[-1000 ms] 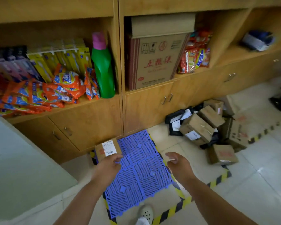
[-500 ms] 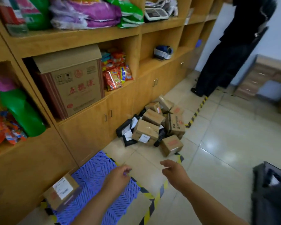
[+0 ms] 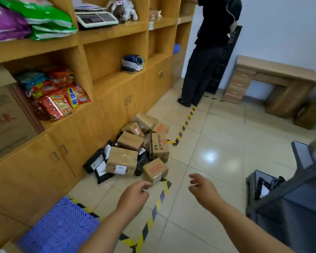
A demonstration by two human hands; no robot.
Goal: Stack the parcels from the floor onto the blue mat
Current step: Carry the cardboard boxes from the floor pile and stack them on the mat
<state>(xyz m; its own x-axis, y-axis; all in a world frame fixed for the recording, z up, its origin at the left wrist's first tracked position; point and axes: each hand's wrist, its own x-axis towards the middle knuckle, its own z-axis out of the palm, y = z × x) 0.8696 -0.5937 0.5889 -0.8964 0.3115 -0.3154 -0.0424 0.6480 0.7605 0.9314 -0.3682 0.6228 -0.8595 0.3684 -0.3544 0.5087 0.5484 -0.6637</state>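
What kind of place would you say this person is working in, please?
Probably a small shop that also handles parcels. Wooden shelves hold snack packets and a weighing scale, and a pile of labelled parcels lies on the tiled floor beside hazard tape.

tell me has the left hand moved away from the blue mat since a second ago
Yes. The left hand was over the blue mat beside a box; now it is off the mat, past the striped floor tape, toward the parcel pile.

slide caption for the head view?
Both empty hands, left hand and right hand, reach toward brown cardboard parcels piled beside the blue plastic mat.
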